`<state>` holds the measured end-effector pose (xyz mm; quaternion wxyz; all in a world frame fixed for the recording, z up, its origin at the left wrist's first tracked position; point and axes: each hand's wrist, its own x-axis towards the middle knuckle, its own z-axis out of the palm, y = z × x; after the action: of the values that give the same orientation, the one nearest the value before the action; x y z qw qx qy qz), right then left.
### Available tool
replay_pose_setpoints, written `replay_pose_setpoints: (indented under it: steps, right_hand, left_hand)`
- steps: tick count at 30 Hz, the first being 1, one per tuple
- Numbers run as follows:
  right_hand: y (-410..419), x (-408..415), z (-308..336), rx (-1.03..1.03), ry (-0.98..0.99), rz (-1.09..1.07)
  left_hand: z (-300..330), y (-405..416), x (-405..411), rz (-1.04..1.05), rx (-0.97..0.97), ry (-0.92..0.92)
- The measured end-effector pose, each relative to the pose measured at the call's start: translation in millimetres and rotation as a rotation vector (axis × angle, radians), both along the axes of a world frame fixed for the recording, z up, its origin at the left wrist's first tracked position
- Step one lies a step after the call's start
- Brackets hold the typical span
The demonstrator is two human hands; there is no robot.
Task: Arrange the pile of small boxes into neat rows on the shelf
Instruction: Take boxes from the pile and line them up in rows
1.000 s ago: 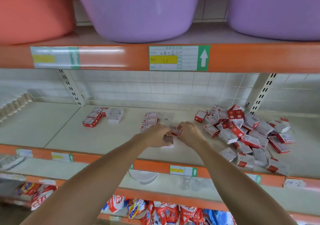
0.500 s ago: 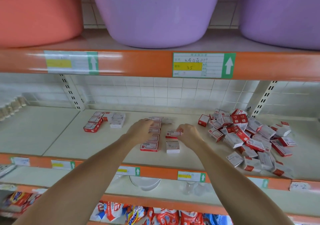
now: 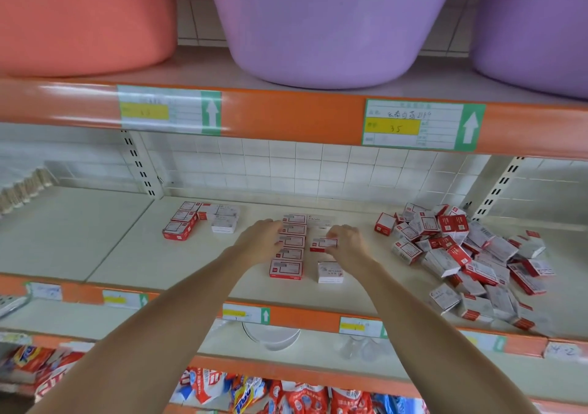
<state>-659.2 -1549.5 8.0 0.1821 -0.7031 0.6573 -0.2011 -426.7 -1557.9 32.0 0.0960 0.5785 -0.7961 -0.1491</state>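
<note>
Since the earlier frame, left hand has shifted to brace the row with straight fingers, while right hand pinches a box; align edges squarely beside it.

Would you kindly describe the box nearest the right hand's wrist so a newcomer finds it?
On the middle shelf, left of the jumbled pile, stands a neat column of boxes. The lone box lies right of its front end, showing a mostly white top.

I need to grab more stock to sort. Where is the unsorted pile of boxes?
In the head view, the pile of boxes lies on the right of the middle shelf, right of the right hand, near the perforated upright.
</note>
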Motion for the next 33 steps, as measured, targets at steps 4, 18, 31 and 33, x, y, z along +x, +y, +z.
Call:
replay_pose_setpoints:
  steps: [4, 18, 31, 33]
  right_hand:
    - [1.4, 4.3, 6.6, -0.118, -0.004, 0.031]
    - [11.2, 49.8, 12.5, -0.181, -0.065, 0.248]
    - [10.0, 54.4, 12.6, -0.044, 0.01, 0.093]
    - [9.9, 55.3, 11.5, -0.043, 0.019, 0.092]
  left_hand:
    - [2.3, -1.9, -2.5, -0.04, -0.022, 0.073]
    - [13.7, 7.7, 1.7, -0.176, -0.062, 0.079]
    - [1.6, 55.3, 22.3, -0.194, 0.218, 0.069]
    - [-1.2, 57.1, 22.6, -0.199, 0.182, 0.049]
